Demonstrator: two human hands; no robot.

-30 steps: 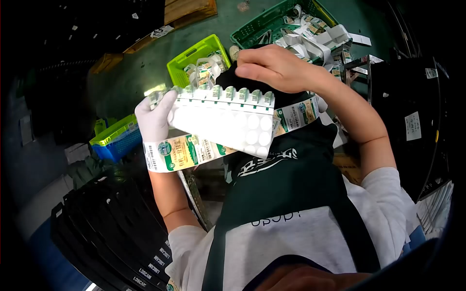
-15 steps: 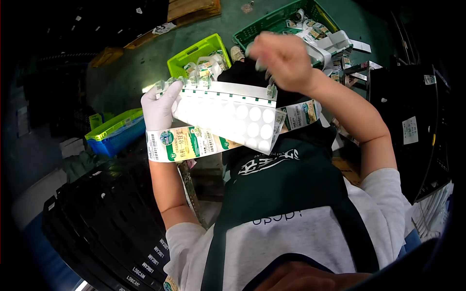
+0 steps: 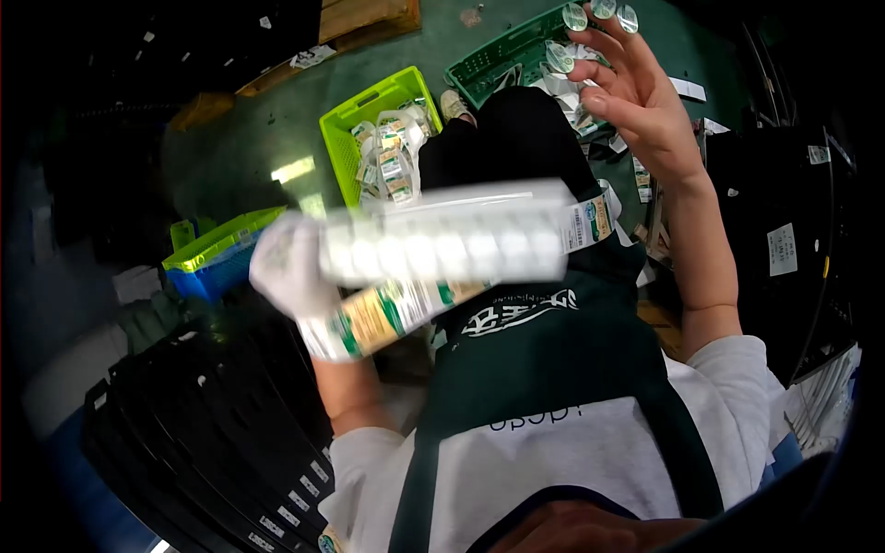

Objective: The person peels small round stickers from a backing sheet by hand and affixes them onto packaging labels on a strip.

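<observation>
My left hand (image 3: 293,263), in a white glove and blurred by motion, is closed on the left end of a white sheet of round stickers (image 3: 442,253). Below it, a strip of printed labels (image 3: 373,318) in green, yellow and white runs across my lap from my left wrist. Its other end (image 3: 590,221) shows by my right thigh. My right hand (image 3: 636,101) is bare and raised at the upper right, fingers spread and curved. Small clear round stickers (image 3: 559,57) cling to its fingertips, well apart from the sheet.
A lime-green crate (image 3: 334,138) with label strips stands on the floor ahead. Behind my right hand is a dark green crate (image 3: 470,78) with more strips. Blue and green baskets (image 3: 207,272) stand at left, above stacked black crates (image 3: 203,433). A wooden pallet (image 3: 369,23) lies at the back.
My right hand has moved right and up, and its fingers have spread, showing stickers on the tips. My left hand has lowered slightly, swinging the sheet closer to level.
</observation>
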